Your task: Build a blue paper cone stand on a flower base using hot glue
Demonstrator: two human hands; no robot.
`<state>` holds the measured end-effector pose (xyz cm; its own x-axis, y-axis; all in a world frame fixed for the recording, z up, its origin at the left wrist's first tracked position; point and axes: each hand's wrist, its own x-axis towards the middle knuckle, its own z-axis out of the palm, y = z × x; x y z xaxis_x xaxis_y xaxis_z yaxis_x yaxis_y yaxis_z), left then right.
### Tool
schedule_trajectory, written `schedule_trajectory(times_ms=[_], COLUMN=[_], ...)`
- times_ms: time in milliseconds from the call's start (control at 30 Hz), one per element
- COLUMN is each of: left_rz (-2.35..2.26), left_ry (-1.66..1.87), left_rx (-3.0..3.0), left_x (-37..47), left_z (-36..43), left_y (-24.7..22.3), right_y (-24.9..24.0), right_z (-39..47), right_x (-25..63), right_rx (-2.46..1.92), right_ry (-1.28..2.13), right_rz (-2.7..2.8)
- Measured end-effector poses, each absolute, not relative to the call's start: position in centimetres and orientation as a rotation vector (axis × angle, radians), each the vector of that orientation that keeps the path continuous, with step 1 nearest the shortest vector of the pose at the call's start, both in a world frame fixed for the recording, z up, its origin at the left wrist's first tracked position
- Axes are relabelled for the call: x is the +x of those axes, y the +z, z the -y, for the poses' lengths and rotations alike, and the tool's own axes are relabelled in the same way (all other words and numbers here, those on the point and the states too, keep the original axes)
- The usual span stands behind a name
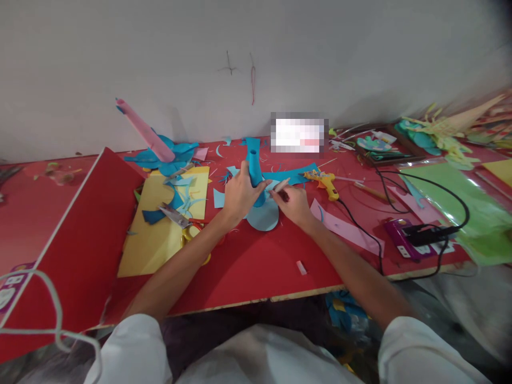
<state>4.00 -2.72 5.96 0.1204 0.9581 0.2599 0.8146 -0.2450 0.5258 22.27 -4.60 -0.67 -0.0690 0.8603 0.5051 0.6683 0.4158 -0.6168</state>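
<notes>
Two hands meet at a blue tube [253, 166], which stands near-upright on a light-blue paper disc [264, 220] on the red surface [256, 272]. The left hand [243, 193] has its fingers wrapped about the tube, hiding much of its left side; the tube's open top shows above the thumb. Fingers of the right hand [294, 204] are drawn together just right of the tube, beside a small pale sliver [281, 185]; blur leaves me unable to tell whether they pinch it.

Right of those fingers lie a yellow glue gun [328, 184] and a pink paper strip [348, 230], the latter partly covered by the right forearm. Left of the left fingers, scissors [175, 216] rest on a yellow sheet [130, 250], their handles partly behind the left forearm. Farther left and beyond, a pink tube [148, 130] leans over blue paper. Straight beyond the fingers, a pixelated block [299, 135] masks whatever sits by the wall. Far right of them, pale paper shapes [456, 128] run blurred toward the frame's edge.
</notes>
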Motion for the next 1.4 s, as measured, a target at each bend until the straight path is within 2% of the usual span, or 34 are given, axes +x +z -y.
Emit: schedule_trajectory(times_ms=[333,433,533,600,800,1000,1233,1400], left_rz=[-1.633,-1.287,-0.814,-0.710,-0.902,-1.175,-1.295,-1.308], left_ry=[0.876,0.857,0.672,0.583,0.658,0.905,0.677,0.681], left_rx=[2.090,2.085,2.095,2.132,2.248,2.191,2.263,2.280], left_x=[3.9,3.0,1.4,0.5,-0.1,1.4,2.9,2.8], left_z=[2.5,1.5,0.1,-0.4,0.0,0.8,1.1,1.1], left_y=[5.7,5.9,6.6,7.3,9.2,8.0,5.9,6.0], right_y=[-1.5,-1.3,-0.7,-0.3,0.2,0.4,0.7,-0.6], right_z=[4.0,4.1,4.2,4.3,4.4,4.5,4.6,4.1], right_x=[22.4,22.6,22.8,23.0,23.7,23.6,23.7,23.2], right_rx=[-1.383,-1.398,-1.371,-1.344,-1.318,-1.328,-1.340,-1.379], right_ry=[0.297,0.321,0.352,0.364,0.356,0.236,0.277,0.355], right_rz=[1.855,1.802,1.685,1.595,1.415,1.454,1.600,1.762])
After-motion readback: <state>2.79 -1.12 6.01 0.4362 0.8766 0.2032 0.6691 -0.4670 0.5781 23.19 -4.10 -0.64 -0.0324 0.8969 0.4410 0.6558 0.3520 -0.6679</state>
